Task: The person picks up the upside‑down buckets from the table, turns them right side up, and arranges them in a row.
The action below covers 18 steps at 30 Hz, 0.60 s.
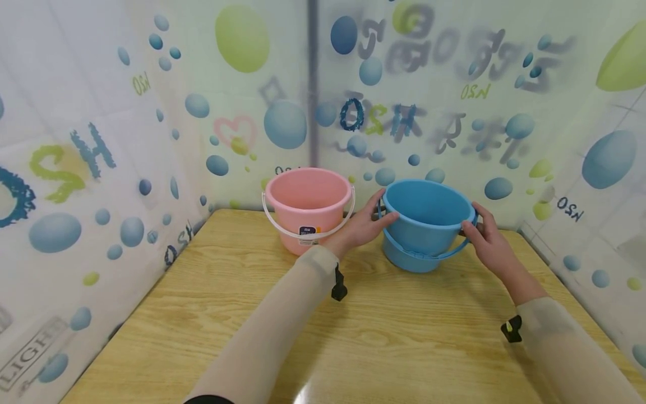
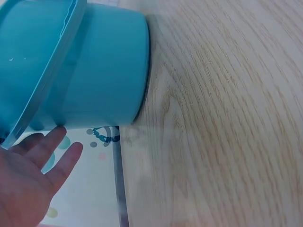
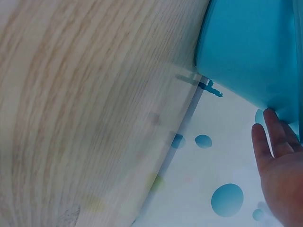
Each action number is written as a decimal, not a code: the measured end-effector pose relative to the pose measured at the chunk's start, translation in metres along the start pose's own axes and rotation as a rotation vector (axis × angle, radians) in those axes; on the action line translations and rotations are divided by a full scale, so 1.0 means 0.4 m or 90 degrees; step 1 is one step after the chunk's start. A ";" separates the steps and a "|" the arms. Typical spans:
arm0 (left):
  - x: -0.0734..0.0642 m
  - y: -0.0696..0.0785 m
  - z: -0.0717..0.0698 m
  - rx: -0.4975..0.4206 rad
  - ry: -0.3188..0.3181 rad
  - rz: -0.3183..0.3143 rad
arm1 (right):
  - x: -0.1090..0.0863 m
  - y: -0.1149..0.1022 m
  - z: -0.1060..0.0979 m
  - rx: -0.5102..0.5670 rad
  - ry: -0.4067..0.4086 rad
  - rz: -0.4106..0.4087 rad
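Observation:
A light blue bucket (image 1: 424,227) with a blue bail handle stands upright on the wooden table. My left hand (image 1: 364,224) is at its left side, thumb by the rim and fingers spread behind. From the left wrist view, the fingers of that hand (image 2: 35,177) reach out fairly straight, tips against the bucket wall (image 2: 106,66). Opposite it, my right hand (image 1: 489,241) has its thumb at the right rim. Extended fingers of the right hand (image 3: 284,165) meet the outer wall of the bucket (image 3: 248,52) in the right wrist view.
A pink bucket (image 1: 309,216) with a white handle and a dark label stands to the left, just behind my left wrist. Patterned sheets (image 1: 242,123) enclose the wooden table (image 1: 383,336) at the back and both sides. The table's back edge runs close behind the buckets.

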<state>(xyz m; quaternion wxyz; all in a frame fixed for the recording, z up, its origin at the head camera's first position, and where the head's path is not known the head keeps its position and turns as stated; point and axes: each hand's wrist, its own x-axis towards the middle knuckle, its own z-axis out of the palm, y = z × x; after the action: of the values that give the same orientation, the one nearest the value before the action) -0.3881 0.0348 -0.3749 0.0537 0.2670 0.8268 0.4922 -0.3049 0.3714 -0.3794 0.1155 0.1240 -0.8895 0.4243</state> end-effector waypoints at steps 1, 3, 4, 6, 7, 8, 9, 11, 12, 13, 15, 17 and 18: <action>0.000 0.000 0.001 0.003 0.001 -0.002 | 0.002 0.002 -0.001 0.001 0.000 -0.001; 0.001 0.000 0.002 0.009 0.003 -0.009 | 0.005 0.006 -0.003 0.000 0.000 -0.003; 0.001 0.000 0.002 0.011 0.004 -0.012 | 0.006 0.008 -0.004 -0.001 0.000 -0.005; 0.001 0.001 0.002 0.012 0.005 -0.016 | 0.010 0.011 -0.006 -0.004 -0.001 -0.007; 0.000 0.001 0.002 0.011 0.004 -0.016 | 0.011 0.011 -0.006 -0.006 -0.001 -0.006; -0.001 0.002 0.002 0.009 0.001 -0.013 | 0.011 0.011 -0.007 -0.004 -0.002 -0.004; -0.002 0.002 0.002 0.007 -0.004 -0.012 | 0.010 0.011 -0.007 0.001 -0.004 -0.001; -0.005 0.002 0.002 0.003 -0.012 -0.010 | 0.007 0.010 -0.008 0.007 -0.005 0.007; -0.007 0.002 0.002 -0.002 -0.017 -0.007 | 0.004 0.010 -0.009 0.010 -0.006 0.011; -0.008 0.000 0.002 -0.002 -0.020 -0.004 | 0.001 0.010 -0.010 0.012 -0.005 0.013; -0.015 -0.002 0.003 -0.002 -0.023 0.002 | -0.008 0.010 -0.013 0.015 0.001 0.016; -0.025 -0.003 0.003 -0.004 -0.022 0.013 | -0.021 0.009 -0.017 0.005 0.016 0.016; -0.032 -0.004 0.002 0.003 -0.020 0.019 | -0.029 0.008 -0.020 0.001 0.028 0.016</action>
<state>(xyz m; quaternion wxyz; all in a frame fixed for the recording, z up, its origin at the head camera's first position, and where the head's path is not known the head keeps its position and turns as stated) -0.3776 0.0287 -0.3788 0.0587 0.2870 0.8230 0.4866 -0.2943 0.3809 -0.3803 0.1297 0.1039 -0.8880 0.4288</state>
